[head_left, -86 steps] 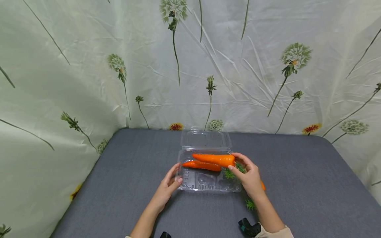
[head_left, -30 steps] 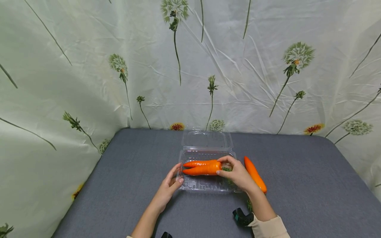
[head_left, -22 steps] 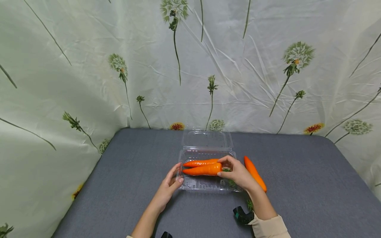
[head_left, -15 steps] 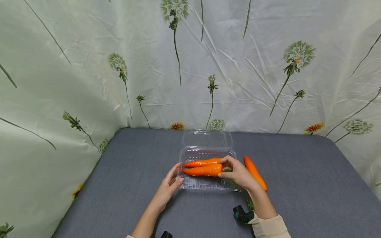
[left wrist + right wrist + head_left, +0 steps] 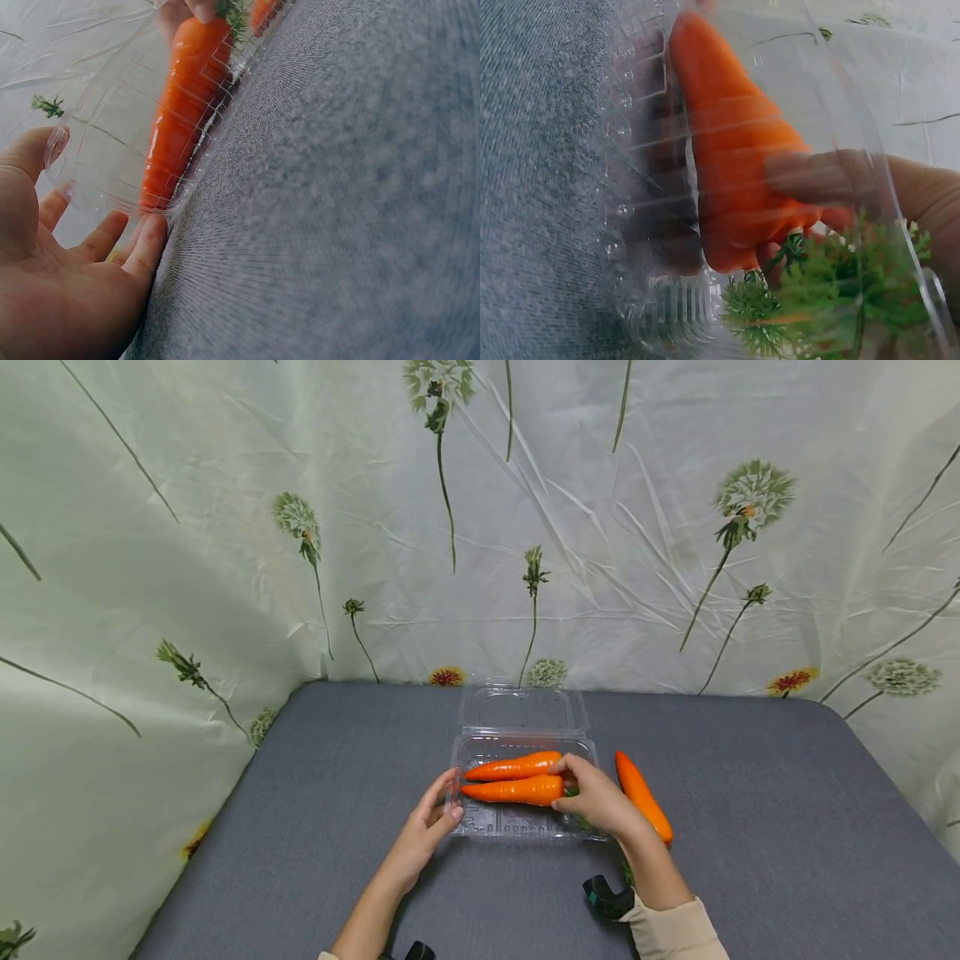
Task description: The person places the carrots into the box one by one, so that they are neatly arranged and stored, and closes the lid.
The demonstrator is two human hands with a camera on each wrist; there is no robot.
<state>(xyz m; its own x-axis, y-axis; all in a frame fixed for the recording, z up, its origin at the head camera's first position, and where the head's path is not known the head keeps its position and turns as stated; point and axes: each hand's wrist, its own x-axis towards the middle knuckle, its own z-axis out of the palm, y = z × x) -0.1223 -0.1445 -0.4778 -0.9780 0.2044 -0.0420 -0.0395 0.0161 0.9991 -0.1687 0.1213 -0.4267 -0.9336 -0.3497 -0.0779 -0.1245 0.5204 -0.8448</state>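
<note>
Two orange carrots with green tops lie side by side in a clear plastic clamshell container (image 5: 517, 828), tips to the left. In the head view, the rear carrot (image 5: 510, 767) and the front carrot (image 5: 510, 791) are slightly apart. My right hand (image 5: 600, 797) grips around their thick ends, index fingertip at the rear one and thumb by the front one. The right wrist view shows the thumb blurred against a carrot (image 5: 731, 150), leafy greens (image 5: 832, 285) below. My left hand (image 5: 423, 831) holds the container's left end, thumb at the rim and fingers against the wall.
A third carrot (image 5: 643, 797) lies on the grey table (image 5: 750, 827) right of the container, its greens partly behind my right forearm. The container's raised lid (image 5: 522, 710) leans back near the flower-printed curtain (image 5: 615, 527). Black wrist devices (image 5: 607, 897) are near both sleeves.
Since the earliest frame, my right hand has lowered the carrot it held into the container's front. Lately the rear carrot has shifted backward, widening the gap. My left hand has stayed put.
</note>
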